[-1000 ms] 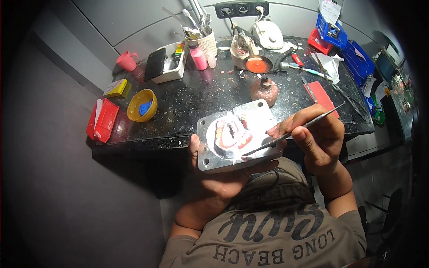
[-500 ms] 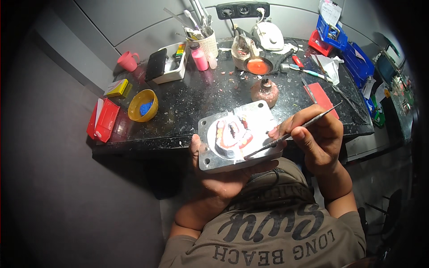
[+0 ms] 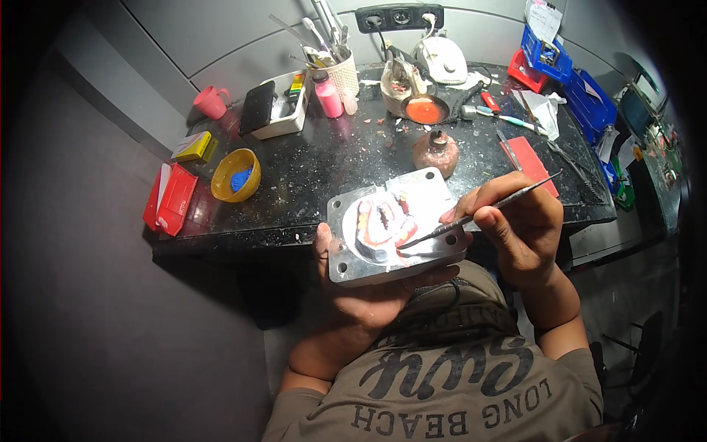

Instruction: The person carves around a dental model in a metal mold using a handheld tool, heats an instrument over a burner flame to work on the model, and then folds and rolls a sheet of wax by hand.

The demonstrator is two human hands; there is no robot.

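Your pick has shifted, its tip now nearer the tooth model, set in the metal block your left hand supports from below. Your right hand pinches the pick; light, short strokes should work best.

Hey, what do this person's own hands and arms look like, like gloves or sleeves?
The left hand and right hand show no gloves, though the left is partly hidden. Both forearms are bare, with no watch or bracelet visible. Short olive-brown sleeves match the shirt, which has large dark lettering across it.
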